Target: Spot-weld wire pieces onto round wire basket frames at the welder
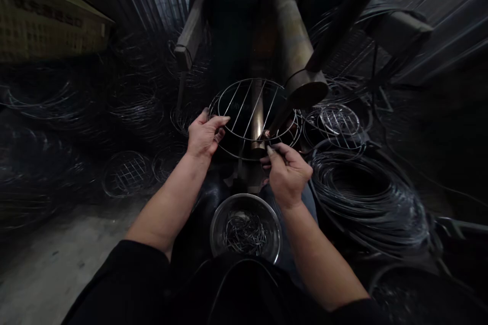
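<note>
A round wire rack (246, 111) with straight cross wires lies between my hands at the machine's metal electrode post (258, 111). My left hand (206, 134) pinches the rack's left rim between thumb and fingers. At the near right rim, my right hand (286, 170) has thumb and fingers pressed together beside the post's end; what they pinch is too small to make out. A dark angled rod (280, 119) comes down to the rim just above the right fingertips. Below the hands, a steel bowl (216, 218) holds short pieces of wire (244, 233).
A thick metal cylinder (293, 35) juts toward me above the rack. Coiled wire (373, 198) sits at the right, with finished-looking round racks (341, 121) behind it. More wire racks (127, 172) lie at the left. A yellow crate (46, 25) stands upper left.
</note>
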Demonstrator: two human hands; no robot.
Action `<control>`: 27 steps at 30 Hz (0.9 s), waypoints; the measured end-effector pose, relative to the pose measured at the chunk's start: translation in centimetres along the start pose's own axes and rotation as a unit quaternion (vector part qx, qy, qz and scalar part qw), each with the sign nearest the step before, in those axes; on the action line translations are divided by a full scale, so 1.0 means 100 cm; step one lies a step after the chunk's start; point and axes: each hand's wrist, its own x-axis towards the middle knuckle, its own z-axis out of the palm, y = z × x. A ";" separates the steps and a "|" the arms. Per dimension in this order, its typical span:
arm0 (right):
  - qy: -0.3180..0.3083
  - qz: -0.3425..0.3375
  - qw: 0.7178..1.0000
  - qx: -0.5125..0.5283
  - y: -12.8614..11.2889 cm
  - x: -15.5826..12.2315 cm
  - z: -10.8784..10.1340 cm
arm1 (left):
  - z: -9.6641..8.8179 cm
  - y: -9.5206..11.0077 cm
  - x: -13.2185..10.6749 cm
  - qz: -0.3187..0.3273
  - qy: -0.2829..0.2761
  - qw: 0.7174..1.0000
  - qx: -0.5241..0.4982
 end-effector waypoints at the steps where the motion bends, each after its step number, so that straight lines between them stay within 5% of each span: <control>1: 0.017 0.001 1.000 0.015 -0.001 0.002 0.001 | 0.001 0.000 0.001 -0.006 0.006 1.000 -0.001; 12: -0.028 -0.004 0.999 -0.025 -0.002 0.008 -0.009 | 0.004 -0.001 0.005 -0.019 0.022 1.000 0.012; 20: 0.009 -0.027 1.000 -0.002 0.015 0.005 -0.004 | 0.005 -0.001 0.008 -0.019 0.029 0.999 0.021; 27: 0.009 0.004 0.999 0.051 0.006 0.003 -0.007 | 0.000 -0.004 0.006 -0.015 0.020 0.999 0.031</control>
